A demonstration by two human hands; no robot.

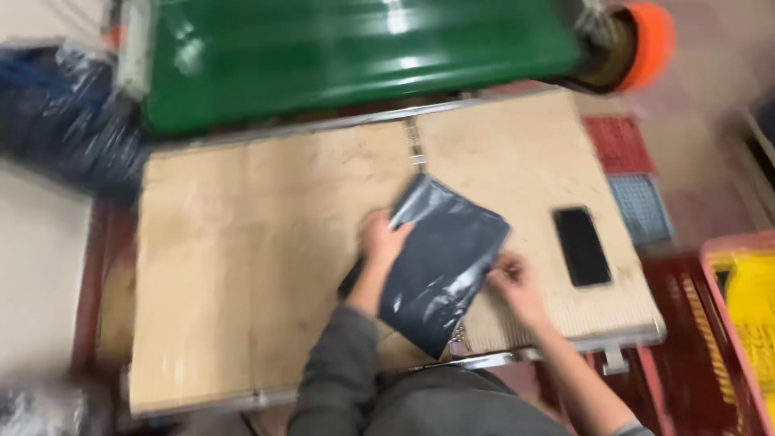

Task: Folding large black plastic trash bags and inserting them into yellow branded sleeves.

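1. We locate the work item first: a dark, glossy plastic packet [444,258] lies tilted on the cardboard-covered table [242,266], near its front edge and just right of centre.
2. Our left hand [383,242] rests on the packet's left edge, fingers curled over it and closed on the plastic (the frame is blurred, so how firmly it holds cannot be read).
3. Our right hand [510,281] sits at the packet's lower right edge, fingertips touching or pinching the film; whether this grip is closed on the film or merely pressing, we cannot tell.
4. A black phone [581,245] lies flat on the table to the right of the packet, apart from it and from both hands.
5. A green conveyor belt [363,48] runs along the far side of the table, ending at an orange roller cap [652,40] on the right.
6. A heap of similar dark bagged items [64,121] sits at the far left, beyond the table edge.
7. A red crate [670,355] and a pink-rimmed bin with yellow contents [747,315] stand low on the right.
8. Progress, as we judge it: the packet is on the table and in both hands, not on the belt and not in any bin. It looks flat and filled; whether its opening is sealed cannot be made out.
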